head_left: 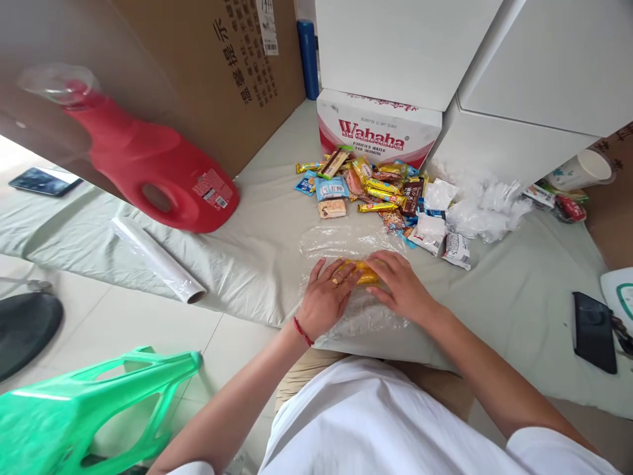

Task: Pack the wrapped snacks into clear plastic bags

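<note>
1. Left hand (326,298) and right hand (403,285) close together, both pressing a yellow snack pack (364,272), apparently wrapped in the clear film sheet (346,241).
2. Pack on grey cloth (257,251), near snack pile (376,188).

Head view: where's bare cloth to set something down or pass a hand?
Bare cloth between the red jug and the snack pile; more between the right hand and the black phone. Crowded: the pile up to the Wahaha box, crumpled plastic, and the wrap sheet under both hands, left hand included.
</note>
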Demonstrator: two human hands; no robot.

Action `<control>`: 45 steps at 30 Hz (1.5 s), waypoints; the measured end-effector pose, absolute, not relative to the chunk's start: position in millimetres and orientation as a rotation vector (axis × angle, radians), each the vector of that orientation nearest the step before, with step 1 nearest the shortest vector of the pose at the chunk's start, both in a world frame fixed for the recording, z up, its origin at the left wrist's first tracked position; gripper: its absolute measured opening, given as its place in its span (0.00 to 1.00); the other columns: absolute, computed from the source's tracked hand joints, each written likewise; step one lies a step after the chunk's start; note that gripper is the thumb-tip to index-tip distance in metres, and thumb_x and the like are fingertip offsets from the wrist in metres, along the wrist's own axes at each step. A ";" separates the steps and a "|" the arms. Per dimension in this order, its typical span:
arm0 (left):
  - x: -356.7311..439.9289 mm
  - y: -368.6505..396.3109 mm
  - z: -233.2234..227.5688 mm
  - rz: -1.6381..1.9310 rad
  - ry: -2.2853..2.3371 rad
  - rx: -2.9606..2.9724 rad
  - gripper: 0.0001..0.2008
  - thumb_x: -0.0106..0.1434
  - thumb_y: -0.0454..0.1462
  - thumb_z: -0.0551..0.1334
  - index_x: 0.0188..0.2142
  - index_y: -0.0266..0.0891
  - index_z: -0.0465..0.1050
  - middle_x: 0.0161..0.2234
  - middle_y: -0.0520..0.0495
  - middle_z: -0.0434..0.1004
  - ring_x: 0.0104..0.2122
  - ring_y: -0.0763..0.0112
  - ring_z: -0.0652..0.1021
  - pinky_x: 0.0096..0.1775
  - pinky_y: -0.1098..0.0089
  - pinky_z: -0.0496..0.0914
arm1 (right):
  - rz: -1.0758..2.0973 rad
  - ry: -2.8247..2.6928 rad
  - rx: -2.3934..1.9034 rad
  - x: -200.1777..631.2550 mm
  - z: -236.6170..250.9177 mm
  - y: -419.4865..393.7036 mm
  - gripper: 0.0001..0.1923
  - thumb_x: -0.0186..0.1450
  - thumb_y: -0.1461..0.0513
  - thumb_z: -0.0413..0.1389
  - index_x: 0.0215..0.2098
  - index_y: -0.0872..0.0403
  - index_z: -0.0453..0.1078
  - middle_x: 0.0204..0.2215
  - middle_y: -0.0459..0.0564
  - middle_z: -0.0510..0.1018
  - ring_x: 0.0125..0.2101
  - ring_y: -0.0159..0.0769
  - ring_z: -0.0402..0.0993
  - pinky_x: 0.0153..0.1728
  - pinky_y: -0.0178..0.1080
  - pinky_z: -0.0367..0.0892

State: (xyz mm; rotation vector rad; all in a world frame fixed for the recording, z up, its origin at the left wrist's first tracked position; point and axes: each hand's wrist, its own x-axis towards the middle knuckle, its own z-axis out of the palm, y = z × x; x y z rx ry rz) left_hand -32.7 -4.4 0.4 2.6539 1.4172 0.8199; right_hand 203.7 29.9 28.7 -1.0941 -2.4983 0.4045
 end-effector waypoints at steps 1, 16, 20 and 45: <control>-32.8 -3.1 1.2 0.845 1.426 2.647 0.25 0.72 0.33 0.57 0.66 0.51 0.67 0.63 0.46 0.77 0.66 0.53 0.71 0.69 0.43 0.56 | 0.397 -2.459 -1.050 213.1 31.0 18.1 0.22 0.73 0.57 0.57 0.64 0.51 0.69 0.58 0.61 0.73 0.59 0.52 0.66 0.60 0.57 0.66; -127.0 -64.3 -16.9 0.660 1.016 2.560 0.09 0.71 0.32 0.59 0.47 0.45 0.76 0.54 0.45 0.83 0.64 0.60 0.74 0.67 0.52 0.66 | 0.626 -2.329 -0.996 259.3 -5.4 -41.5 0.08 0.75 0.65 0.52 0.44 0.50 0.74 0.39 0.51 0.81 0.42 0.41 0.74 0.45 0.46 0.72; -127.5 -48.7 6.9 0.775 1.110 2.294 0.08 0.72 0.32 0.59 0.41 0.44 0.77 0.43 0.46 0.85 0.59 0.62 0.78 0.55 0.61 0.75 | 0.900 -2.267 -1.010 259.5 28.0 -13.0 0.09 0.77 0.60 0.51 0.42 0.50 0.73 0.35 0.50 0.80 0.38 0.38 0.74 0.42 0.41 0.70; -90.3 27.7 2.5 1.221 1.998 1.688 0.13 0.71 0.47 0.55 0.45 0.41 0.69 0.48 0.38 0.74 0.52 0.55 0.75 0.57 0.53 0.69 | 0.203 -2.232 -1.624 221.5 23.7 69.3 0.21 0.65 0.69 0.53 0.56 0.59 0.75 0.51 0.63 0.75 0.52 0.51 0.70 0.55 0.50 0.68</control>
